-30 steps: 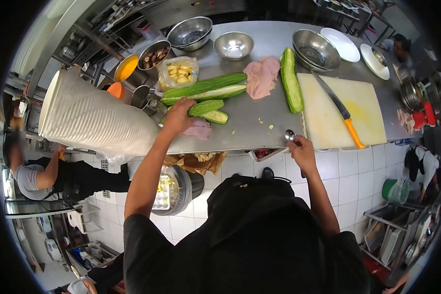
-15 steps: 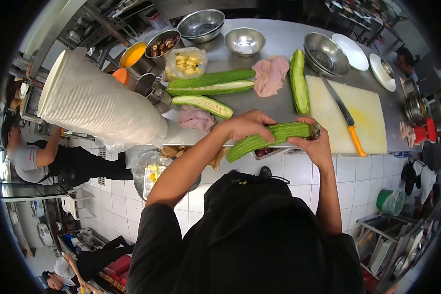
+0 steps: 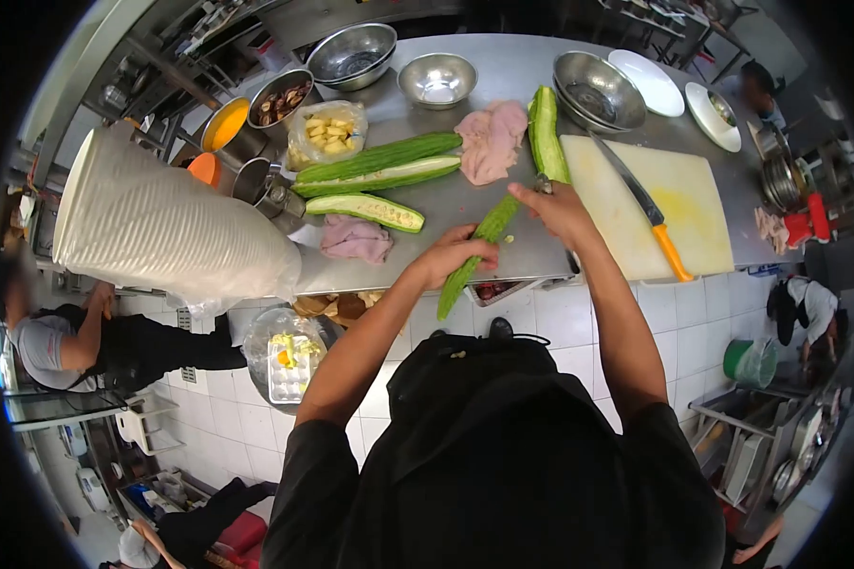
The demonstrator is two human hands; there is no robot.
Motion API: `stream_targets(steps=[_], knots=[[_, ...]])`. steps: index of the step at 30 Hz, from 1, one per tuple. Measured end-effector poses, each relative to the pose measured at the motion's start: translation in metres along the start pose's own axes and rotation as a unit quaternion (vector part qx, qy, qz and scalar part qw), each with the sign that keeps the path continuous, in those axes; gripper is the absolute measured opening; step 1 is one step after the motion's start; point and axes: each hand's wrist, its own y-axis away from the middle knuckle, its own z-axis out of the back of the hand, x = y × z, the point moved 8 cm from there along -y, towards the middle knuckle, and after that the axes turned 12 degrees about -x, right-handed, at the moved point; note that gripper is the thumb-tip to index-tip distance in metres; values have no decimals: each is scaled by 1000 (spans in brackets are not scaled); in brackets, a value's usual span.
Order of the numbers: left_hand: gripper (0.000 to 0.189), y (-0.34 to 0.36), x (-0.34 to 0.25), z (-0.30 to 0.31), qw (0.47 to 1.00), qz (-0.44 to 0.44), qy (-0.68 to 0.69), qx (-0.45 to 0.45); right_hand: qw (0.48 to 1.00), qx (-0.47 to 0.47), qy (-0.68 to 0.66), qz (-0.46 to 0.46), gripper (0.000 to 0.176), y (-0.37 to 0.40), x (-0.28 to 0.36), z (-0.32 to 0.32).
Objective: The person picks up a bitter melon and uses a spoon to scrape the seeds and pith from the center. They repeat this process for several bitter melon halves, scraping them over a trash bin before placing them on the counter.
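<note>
My left hand [image 3: 458,256] is closed around a bumpy green bitter melon piece [image 3: 491,228], which slants over the table's front edge. At its upper end my right hand [image 3: 562,211] is closed on a small metal tool [image 3: 543,183], maybe a spoon, mostly hidden by the fingers. A scrap of pulp [image 3: 510,239] lies just beside the melon. Further left on the table lie a cut half with pale seeds showing [image 3: 365,211] and longer green pieces [image 3: 380,166]. Another long green piece [image 3: 547,133] lies behind my right hand.
A yellow-handled knife [image 3: 650,204] rests on the white cutting board [image 3: 712,199] at right. Pink cloths [image 3: 491,142], metal bowls [image 3: 436,81] and a bag of yellow chunks [image 3: 327,133] stand behind. A wrapped container stack [image 3: 171,218] leans at left. Co-workers [image 3: 57,332] are nearby.
The bitter melon has swung from nearly level to steep, its lower end toward me. My right hand has moved up and left, and the metal tool shows above it. The camera view has shifted slightly.
</note>
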Motion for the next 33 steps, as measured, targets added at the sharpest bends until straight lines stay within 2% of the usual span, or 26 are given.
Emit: stream_targets(steps=[1, 2, 4, 5, 8, 9, 10, 12, 15, 17, 21, 23, 27, 29, 33], knots=[[37, -9, 6, 10, 999, 10, 37, -23, 998, -31, 43, 22, 62, -3, 3, 4], [34, -20, 11, 22, 999, 13, 15, -38, 993, -61, 86, 44, 60, -5, 5, 8], [30, -33, 12, 39, 997, 21, -31, -65, 987, -9, 151, 52, 65, -21, -11, -2], [33, -30, 3, 42, 991, -18, -78, -111, 981, 16, 183, 54, 68, -28, -22, -9], [39, -47, 3, 48, 979, -88, -51, -176, 969, -29, 205, 136, 46, -37, -29, -18], [47, -44, -13, 52, 943, -158, -204, -212, 962, -35, 219, 157, 40, -37, -31, -22], [51, -30, -29, 45, 891, -236, -290, -258, 955, -41, 234, 178, 34, -38, -30, -25], [59, 8, -46, 14, 739, -379, -445, -334, 943, -62, 242, 221, 25, -36, -29, -28], [73, 23, -25, -14, 729, -386, -454, -337, 934, -95, 218, 268, 17, -30, -25, -25], [73, 21, -13, -21, 754, -345, -445, -338, 936, -112, 193, 273, 13, -28, -22, -21], [70, 4, 3, -30, 789, -267, -454, -317, 913, -132, 247, 298, 14, -28, -18, -21], [67, 4, 4, -23, 792, -271, -439, -326, 895, -163, 265, 320, 14, -23, -14, -18], [66, 22, -13, -4, 784, -246, -470, -323, 869, -138, 346, 325, 12, -28, 1, -21], [68, 21, -17, 9, 768, -282, -465, -339, 846, -117, 409, 320, 12, -35, 10, -29], [67, 22, -22, 16, 738, -327, -452, -378, 807, -105, 439, 380, 16, -45, 27, -51]])
